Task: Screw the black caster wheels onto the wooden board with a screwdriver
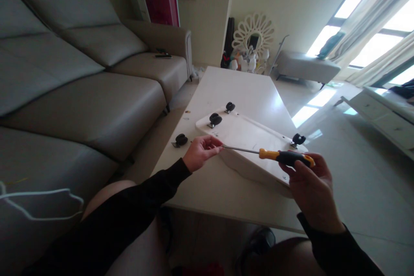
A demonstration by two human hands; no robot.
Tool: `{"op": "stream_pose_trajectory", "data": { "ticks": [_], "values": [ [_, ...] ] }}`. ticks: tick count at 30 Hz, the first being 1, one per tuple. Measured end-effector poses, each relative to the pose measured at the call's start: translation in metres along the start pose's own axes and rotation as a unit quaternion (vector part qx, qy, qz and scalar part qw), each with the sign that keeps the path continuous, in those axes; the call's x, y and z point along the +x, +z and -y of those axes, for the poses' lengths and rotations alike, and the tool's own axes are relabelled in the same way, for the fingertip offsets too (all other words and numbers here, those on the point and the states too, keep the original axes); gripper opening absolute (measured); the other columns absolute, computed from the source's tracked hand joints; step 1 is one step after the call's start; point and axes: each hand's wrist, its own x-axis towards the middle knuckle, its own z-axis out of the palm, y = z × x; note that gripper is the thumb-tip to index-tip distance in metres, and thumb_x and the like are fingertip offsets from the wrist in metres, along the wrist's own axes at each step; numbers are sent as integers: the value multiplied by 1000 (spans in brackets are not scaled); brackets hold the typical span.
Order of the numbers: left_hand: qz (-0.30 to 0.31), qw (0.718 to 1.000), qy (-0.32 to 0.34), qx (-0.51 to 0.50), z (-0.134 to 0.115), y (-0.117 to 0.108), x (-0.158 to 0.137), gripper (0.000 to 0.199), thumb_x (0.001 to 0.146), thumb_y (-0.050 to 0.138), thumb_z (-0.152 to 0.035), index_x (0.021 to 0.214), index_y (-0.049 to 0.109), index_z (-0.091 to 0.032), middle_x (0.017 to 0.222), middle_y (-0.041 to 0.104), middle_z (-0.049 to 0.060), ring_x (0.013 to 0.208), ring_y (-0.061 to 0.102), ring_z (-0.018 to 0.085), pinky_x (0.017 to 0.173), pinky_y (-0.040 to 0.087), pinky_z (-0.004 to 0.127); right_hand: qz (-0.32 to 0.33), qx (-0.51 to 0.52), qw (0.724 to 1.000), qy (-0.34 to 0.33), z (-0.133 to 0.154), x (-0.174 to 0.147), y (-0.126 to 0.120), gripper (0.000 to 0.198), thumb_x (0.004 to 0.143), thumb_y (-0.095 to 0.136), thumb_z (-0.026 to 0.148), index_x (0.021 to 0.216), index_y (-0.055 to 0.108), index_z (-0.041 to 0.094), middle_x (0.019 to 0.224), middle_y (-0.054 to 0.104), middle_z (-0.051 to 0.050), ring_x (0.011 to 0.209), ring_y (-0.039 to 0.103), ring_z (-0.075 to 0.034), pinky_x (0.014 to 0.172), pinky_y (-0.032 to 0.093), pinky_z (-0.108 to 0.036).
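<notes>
A grey sofa (80, 77) fills the room to my left, and bright curtained windows (371, 21) stand at the far right. In front of me the white tabletop (239, 90) stretches away. On it lies a white board (249, 142) with three black wheels (215, 119) fixed to it; a fourth wheel (180, 140) sits loose near the tabletop's left edge. My right hand (312, 189) has its grip closed around the black and orange handle of a screwdriver (278, 156), held level above the board's near edge. My left hand (202, 152) pinches the tip of its metal shaft.
</notes>
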Motion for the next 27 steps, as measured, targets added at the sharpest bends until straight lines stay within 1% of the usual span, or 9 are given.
{"op": "stream_pose_trajectory", "data": {
  "ticks": [7,9,11,13,14,18,21,24,27],
  "values": [
    [17,999,-8,32,-4,-8,7,41,68,83,-36,98,68,-14,91,75,8,72,63,14,70,52,30,0,-6,1000,-24,-5,3,-3,38,60,92,23,89,68,25,83,77,4,85,80,-20,72,69,-33],
    [3,997,2,82,-12,-25,12,42,68,83,-37,100,68,-15,96,75,9,71,62,14,68,52,30,-9,-4,999,-35,-2,5,-4,37,61,91,22,89,68,25,84,77,3,87,80,-20,72,69,-34],
    [-53,985,27,163,-21,-51,19,39,72,79,-38,101,69,-15,97,74,9,73,62,16,68,52,30,-21,2,999,-50,2,8,-6,36,62,91,21,90,68,24,86,76,3,90,79,-21,72,69,-34],
    [-136,954,42,263,-26,-83,25,34,74,74,-35,102,70,-16,100,74,9,78,65,18,71,53,31,-35,13,997,-66,7,13,-10,35,62,91,18,88,69,24,82,75,5,87,79,-20,71,70,-34],
    [-154,933,31,323,-26,-99,28,32,74,73,-33,102,70,-17,102,75,9,81,66,20,74,54,32,-41,18,996,-73,9,15,-12,34,62,90,18,87,69,23,80,73,6,83,78,-18,72,70,-33],
    [-126,844,-113,509,-9,-139,33,41,71,79,-37,108,71,-20,110,75,9,98,70,26,85,53,34,-62,33,993,-94,14,24,-22,25,66,86,16,84,69,23,75,72,8,75,77,-15,74,69,-31],
    [-109,812,-163,550,7,-144,34,54,62,86,-40,110,71,-20,116,74,11,108,69,32,86,52,36,-66,40,992,-102,18,27,-25,20,71,80,12,83,69,23,76,72,8,78,78,-15,75,69,-31],
    [-101,797,-188,565,16,-142,36,62,55,90,-43,110,72,-19,116,74,15,108,69,35,85,51,38,-72,47,990,-108,22,27,-26,20,72,79,10,82,68,24,75,71,10,80,78,-14,77,69,-30],
    [-99,787,-205,574,20,-140,37,62,54,90,-46,107,72,-21,115,75,14,108,68,37,87,49,41,-78,51,989,-116,25,29,-29,21,71,79,10,81,67,23,75,71,10,80,78,-13,77,69,-29]
  ]
}}
